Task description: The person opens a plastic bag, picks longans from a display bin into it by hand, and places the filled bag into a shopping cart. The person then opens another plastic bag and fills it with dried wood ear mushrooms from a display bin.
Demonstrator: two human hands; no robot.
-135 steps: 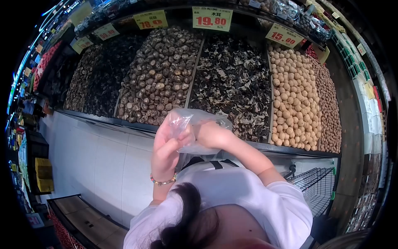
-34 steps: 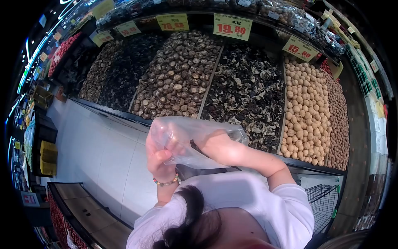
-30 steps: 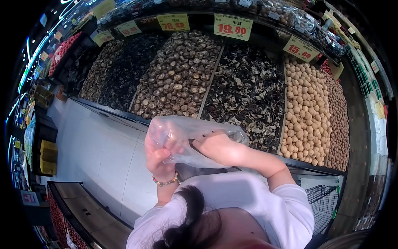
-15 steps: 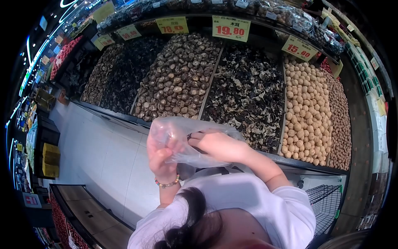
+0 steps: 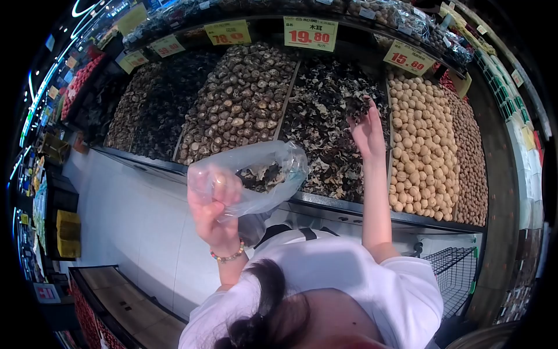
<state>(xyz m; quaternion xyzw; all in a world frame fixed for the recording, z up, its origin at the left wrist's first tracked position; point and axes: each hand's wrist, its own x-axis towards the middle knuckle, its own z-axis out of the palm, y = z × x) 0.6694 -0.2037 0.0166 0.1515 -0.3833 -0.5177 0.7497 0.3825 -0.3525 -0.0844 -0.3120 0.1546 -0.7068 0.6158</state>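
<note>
My left hand (image 5: pixel 216 203) is closed around the edge of a clear plastic bag (image 5: pixel 290 168). The bag's mouth gapes upward, and some dried wood ear fungus (image 5: pixel 264 177) shows through the opening. My right hand (image 5: pixel 368 132) reaches over the bin of dark dried wood ear (image 5: pixel 325 110), near its right side. Its thumb and fingers are apart, with dark pieces at the fingertips; whether any are gripped is not clear.
Left of the wood ear lies a bin of dried shiitake mushrooms (image 5: pixel 244 99); on its right are walnuts (image 5: pixel 421 145). Price signs (image 5: pixel 310 35) stand along the back. A wire shopping cart (image 5: pixel 450 276) is at the lower right, and a wooden-topped stand (image 5: pixel 116 296) at the lower left.
My right hand has come out of the bag and stretched forward over the wood ear bin. The bag's mouth now opens wider, while my left hand keeps hold, shifted slightly left.
</note>
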